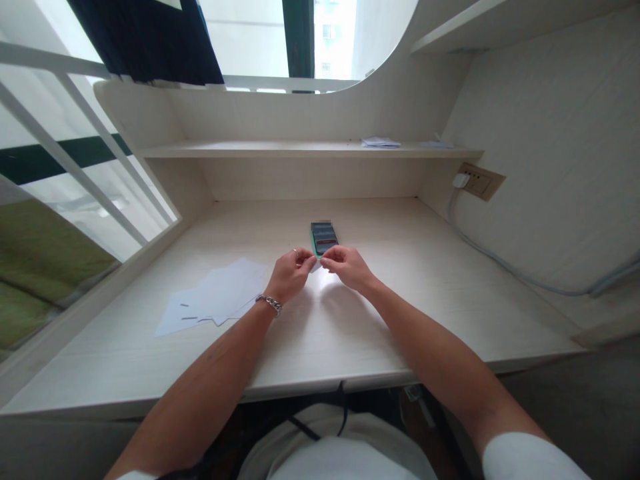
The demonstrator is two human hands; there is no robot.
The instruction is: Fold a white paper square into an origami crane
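Over the middle of the desk, my left hand point(291, 272) and my right hand point(350, 265) almost meet at the fingertips. Between them shows a small white piece of paper point(316, 266), pinched by the thumb and finger of each hand and partly covered by them. Just beyond the fingertips lies a dark smartphone point(325, 235) with a green edge and its screen facing up. Several white paper sheets point(225, 290), some with dark marks, lie overlapping to the left of my left hand. A ring and a chain bracelet point(270, 304) are on my left hand and wrist.
A shelf point(280, 152) spans the back of the desk, with folded papers point(381, 143) on it. At right, a plug and grey cable point(480, 247) hang from a wall socket point(483, 181). White rails point(85, 157) border the left side.
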